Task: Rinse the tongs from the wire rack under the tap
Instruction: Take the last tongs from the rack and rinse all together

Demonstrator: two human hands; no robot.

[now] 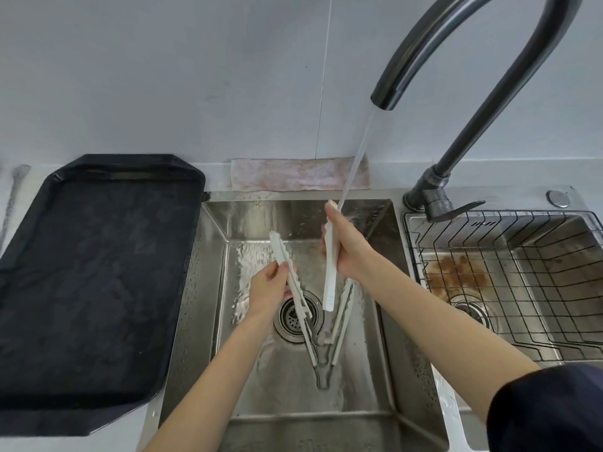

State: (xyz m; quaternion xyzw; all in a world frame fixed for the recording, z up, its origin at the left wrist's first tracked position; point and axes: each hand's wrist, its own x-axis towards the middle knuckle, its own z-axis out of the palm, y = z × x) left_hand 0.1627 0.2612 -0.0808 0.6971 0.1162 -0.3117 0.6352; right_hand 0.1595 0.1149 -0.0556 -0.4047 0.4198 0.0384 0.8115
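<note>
Two bare forearms are reaching over the one steel sink. The left hand is pinching one arm of the single pair of white tongs, and the right hand is wrapping around the other, spreading them into a V above the drain. One tap is pouring water onto the right-hand tip. One wire rack is sitting right; one black tray is lying on the bench left.

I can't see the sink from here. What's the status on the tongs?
Both hands, left and right, gripping tongs. Tap stream hitting upper tip. Nothing obstructing.
</note>
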